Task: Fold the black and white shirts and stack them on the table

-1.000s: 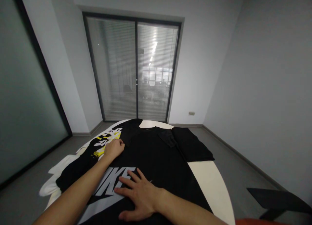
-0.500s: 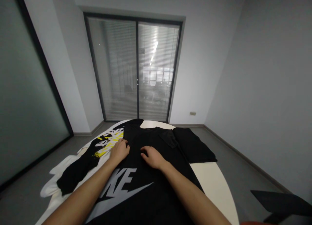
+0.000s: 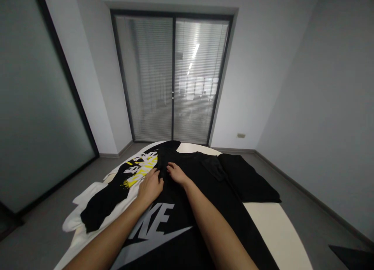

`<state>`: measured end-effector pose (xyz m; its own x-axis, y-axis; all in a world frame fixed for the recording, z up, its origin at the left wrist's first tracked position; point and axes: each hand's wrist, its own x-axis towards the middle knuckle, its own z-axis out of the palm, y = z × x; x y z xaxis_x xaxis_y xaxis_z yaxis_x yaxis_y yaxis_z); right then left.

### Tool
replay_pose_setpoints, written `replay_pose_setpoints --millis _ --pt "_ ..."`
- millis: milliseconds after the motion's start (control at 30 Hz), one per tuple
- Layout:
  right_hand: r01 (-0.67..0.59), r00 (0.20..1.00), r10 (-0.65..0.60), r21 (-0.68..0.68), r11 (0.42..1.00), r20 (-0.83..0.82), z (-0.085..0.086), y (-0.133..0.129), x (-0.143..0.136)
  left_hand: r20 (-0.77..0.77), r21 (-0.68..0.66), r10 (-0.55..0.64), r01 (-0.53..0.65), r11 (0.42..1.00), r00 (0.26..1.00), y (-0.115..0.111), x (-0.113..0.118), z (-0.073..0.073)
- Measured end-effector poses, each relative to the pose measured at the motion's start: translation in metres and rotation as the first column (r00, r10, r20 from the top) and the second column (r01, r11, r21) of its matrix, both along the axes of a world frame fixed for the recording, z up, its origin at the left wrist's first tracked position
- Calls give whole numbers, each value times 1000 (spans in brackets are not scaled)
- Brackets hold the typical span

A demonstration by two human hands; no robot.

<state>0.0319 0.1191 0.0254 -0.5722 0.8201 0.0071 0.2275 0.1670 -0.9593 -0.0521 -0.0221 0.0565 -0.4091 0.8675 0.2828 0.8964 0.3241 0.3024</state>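
Note:
A black T-shirt (image 3: pixel 201 207) with large grey lettering and a swoosh lies spread on the table, its neckline at the far end. My left hand (image 3: pixel 150 187) rests at the shirt's left edge, fingers loosely bent and thumb apart. Just to its right and a little farther off, my right hand (image 3: pixel 177 174) is over the shirt's upper left part, fingers slightly curled and apart. Neither hand visibly grips the cloth. Beside my left hand lies a black garment with a white and yellow print (image 3: pixel 137 172), with white cloth (image 3: pixel 76 223) around it.
A folded black garment (image 3: pixel 248 178) lies on the right side of the pale rounded table (image 3: pixel 277 227). Glazed panels with blinds (image 3: pixel 146 79) stand beyond the table. At the lower right is a dark object (image 3: pixel 350 258), partly cut off.
My right hand has moved up and left toward the shirt's left shoulder, closer to my left hand. My left hand stays at the left edge. The view has shifted slightly.

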Motion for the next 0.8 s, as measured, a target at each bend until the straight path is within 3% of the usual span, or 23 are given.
replay_pose_setpoints --millis 233,500,800 --pt "-17 999 13 -137 990 -29 11 -1 -21 42 5 -129 129 992 991 -4 9 10" --pt "102 993 -100 -30 994 65 11 12 -21 119 -110 -291 304 946 949 -15 17 16" --pt "195 978 -205 151 969 48 4 17 -11 -40 -469 -250 203 860 967 -38 25 36"
